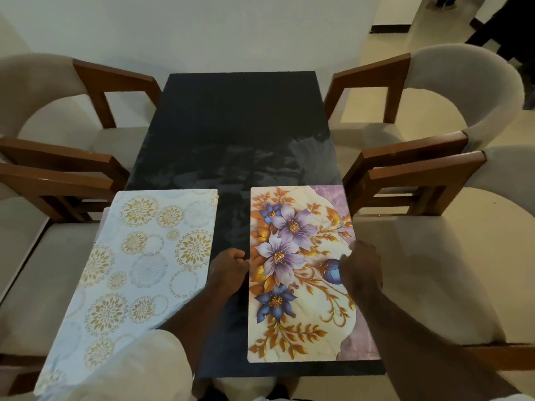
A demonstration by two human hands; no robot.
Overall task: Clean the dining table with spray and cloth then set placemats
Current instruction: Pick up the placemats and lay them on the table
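A floral placemat [292,250] with purple and blue flowers lies flat on the near right of the dark table [240,117]. My left hand [228,270] pinches its left edge, fingers curled. My right hand [360,267] holds its right edge, fingers curled over the mat. A white placemat [139,256] with gold circle patterns lies on the near left, hanging over the table's left edge. Wet smears show across the middle of the tabletop. No spray bottle or cloth is in view.
Four beige armchairs with wooden arms flank the table: two on the left [49,111] and two on the right [451,91]. A white wall stands behind the table's far end. A person's dark clothing [509,33] shows at the top right.
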